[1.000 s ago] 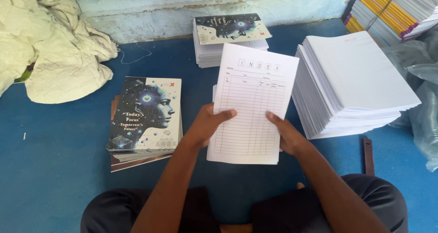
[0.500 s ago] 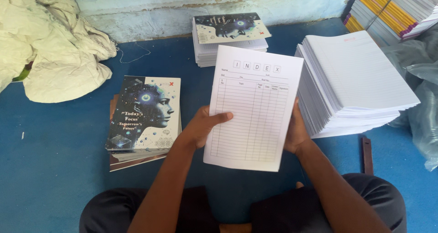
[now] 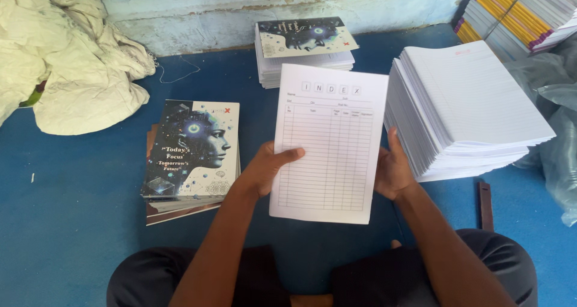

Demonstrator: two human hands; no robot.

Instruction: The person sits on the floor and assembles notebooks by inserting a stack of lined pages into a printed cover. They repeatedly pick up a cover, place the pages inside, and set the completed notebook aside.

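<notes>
Since a moment ago you have lifted the bundle of pages [image 3: 327, 145] a little higher and tilted it, and your right hand [image 3: 393, 172] has slid from its face to its right edge. Your left hand [image 3: 267, 169] has its grip closed on the left edge, thumb lying across the front; the right clasps the opposite side. White, with a ruled table under a boxed heading, the bundle hangs above the blue floor [image 3: 72, 235], between the stack of covered notebooks [image 3: 192, 154] at left and the tall stack of lined sheets [image 3: 466, 112] at right.
</notes>
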